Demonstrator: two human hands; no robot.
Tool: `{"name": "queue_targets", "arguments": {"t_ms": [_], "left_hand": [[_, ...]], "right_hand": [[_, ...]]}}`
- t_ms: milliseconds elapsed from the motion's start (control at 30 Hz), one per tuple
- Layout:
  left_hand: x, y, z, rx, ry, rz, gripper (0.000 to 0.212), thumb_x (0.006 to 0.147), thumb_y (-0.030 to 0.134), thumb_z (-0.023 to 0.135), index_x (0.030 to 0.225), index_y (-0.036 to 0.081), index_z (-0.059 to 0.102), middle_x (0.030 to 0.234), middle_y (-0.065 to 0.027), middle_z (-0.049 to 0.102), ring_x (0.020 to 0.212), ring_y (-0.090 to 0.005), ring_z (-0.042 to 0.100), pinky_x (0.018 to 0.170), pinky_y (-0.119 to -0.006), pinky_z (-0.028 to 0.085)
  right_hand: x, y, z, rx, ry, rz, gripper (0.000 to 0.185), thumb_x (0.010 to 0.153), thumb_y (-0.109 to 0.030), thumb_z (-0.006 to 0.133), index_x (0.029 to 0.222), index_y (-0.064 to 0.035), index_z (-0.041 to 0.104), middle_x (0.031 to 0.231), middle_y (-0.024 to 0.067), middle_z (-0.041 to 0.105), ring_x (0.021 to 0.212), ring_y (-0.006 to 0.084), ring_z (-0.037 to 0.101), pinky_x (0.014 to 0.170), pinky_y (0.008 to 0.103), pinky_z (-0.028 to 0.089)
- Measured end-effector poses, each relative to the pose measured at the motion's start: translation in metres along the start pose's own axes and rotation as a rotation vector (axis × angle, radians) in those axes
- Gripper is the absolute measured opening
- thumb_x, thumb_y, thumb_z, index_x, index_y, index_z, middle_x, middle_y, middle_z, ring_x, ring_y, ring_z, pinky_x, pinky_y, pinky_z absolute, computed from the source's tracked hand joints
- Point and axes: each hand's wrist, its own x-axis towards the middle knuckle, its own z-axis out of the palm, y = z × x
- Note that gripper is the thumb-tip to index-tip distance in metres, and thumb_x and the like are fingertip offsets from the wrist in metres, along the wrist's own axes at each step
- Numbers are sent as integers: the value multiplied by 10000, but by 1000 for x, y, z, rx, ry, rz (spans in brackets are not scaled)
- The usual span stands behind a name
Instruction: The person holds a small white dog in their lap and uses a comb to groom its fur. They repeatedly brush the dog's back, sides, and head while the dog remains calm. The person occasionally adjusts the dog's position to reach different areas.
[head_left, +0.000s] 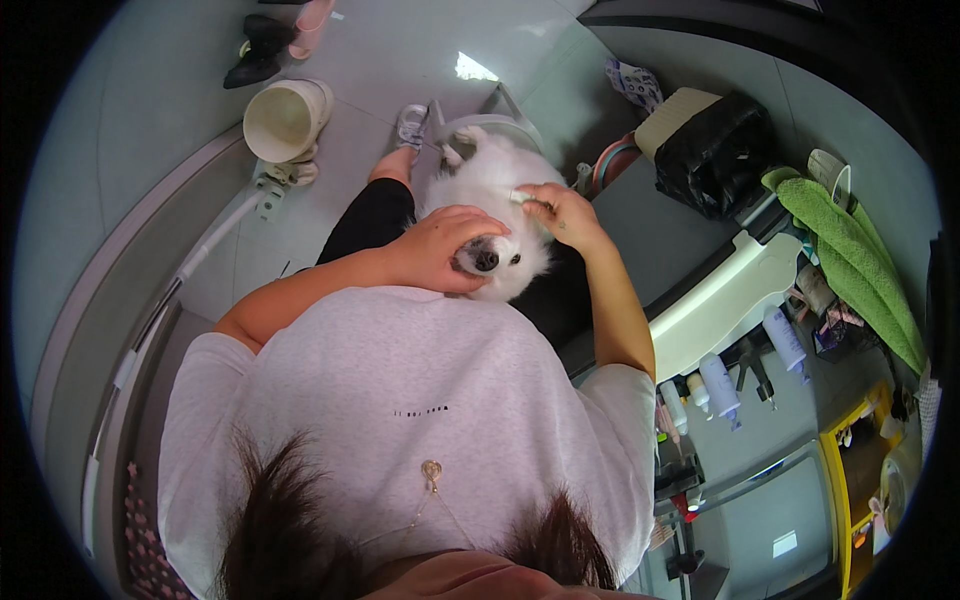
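Note:
A fluffy white dog (480, 187) lies on its back across my lap, its head towards my chest and its paws towards the far side. My left hand (448, 247) is wrapped around the side of the dog's head, with the fingers over the brow and the thumb under the jaw near its dark nose. In my right hand (556, 213), a small white object (519, 196) is pinched between thumb and fingers against the dog's fur. Most of that object is hidden, so its kind cannot be told.
A grey stool (529, 129) stands beyond the dog. At right are a black plastic bag (716, 154), a green towel (847, 255), a white curved panel (724, 300) and bottles (720, 386). A cream bucket (277, 124) stands at upper left, above a metal pole (180, 277).

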Motion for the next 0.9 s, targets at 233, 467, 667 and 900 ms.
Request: {"name": "queue_targets", "arguments": {"t_ms": [233, 467, 667, 900], "left_hand": [[2, -16, 0, -366, -169, 6, 513, 852, 273, 633, 1294, 68, 477, 1258, -113, 545, 1156, -266, 527, 964, -401, 446], [-9, -42, 31, -1005, -262, -247, 492, 933, 174, 528, 1388, 42, 393, 1319, -110, 496, 1190, -209, 505, 975, -361, 455], [8, 4, -8, -397, -172, -120, 545, 843, 151, 591, 1356, 39, 441, 1259, -143, 550, 1124, -235, 546, 944, -370, 454], [-2, -4, 4, -388, -207, -49, 509, 890, 170, 561, 1363, 37, 428, 1273, -134, 534, 1146, -227, 537, 952, -366, 461]], "right_hand": [[-9, 75, -2, 430, 384, 108, 299, 915, -200, 624, 1184, -68, 622, 899, 34, 650, 754, 133, 587, 714, 261, 472], [-48, 17, -16, 464, -168, 151, 319, 873, -180, 630, 1157, -35, 623, 1068, 61, 666, 971, 154, 607, 871, 300, 471], [5, 21, 17, -67, -22, 301, 401, 903, -353, 493, 1238, -152, 588, 1232, 100, 599, 1067, 283, 598, 924, 364, 457], [3, 70, 47, 381, 608, 457, 317, 884, -182, 648, 1168, -42, 635, 939, 107, 671, 839, 214, 627, 784, 308, 479]]}}
